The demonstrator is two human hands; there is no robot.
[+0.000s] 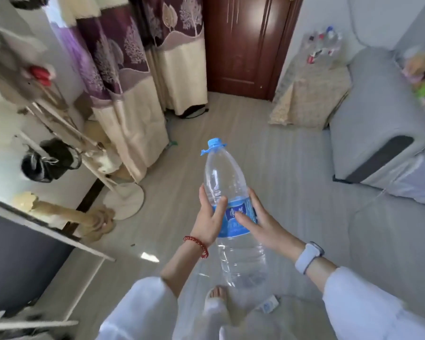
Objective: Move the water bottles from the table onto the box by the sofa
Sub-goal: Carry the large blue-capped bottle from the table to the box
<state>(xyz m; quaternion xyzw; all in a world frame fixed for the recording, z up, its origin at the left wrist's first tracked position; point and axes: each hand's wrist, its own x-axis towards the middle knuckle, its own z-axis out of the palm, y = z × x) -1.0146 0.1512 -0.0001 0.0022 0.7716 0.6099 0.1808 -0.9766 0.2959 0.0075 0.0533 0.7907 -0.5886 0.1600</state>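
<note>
A grey sofa [378,114] was seen at right, w/ a cloth-covered box [309,94] just beside it; several bottles [323,44] were stood on the box, blurred. The worktop [47,227] edge was seen at lower left. A large clear bottle [227,212], blue cap up & tilted slightly left, was held above the floor [231,123], between worktop & box. It was gripped at the label by the left hand [210,219], fingers wrapped round; the right hand [260,218] was laid on it, fingers fairly straight.
</note>
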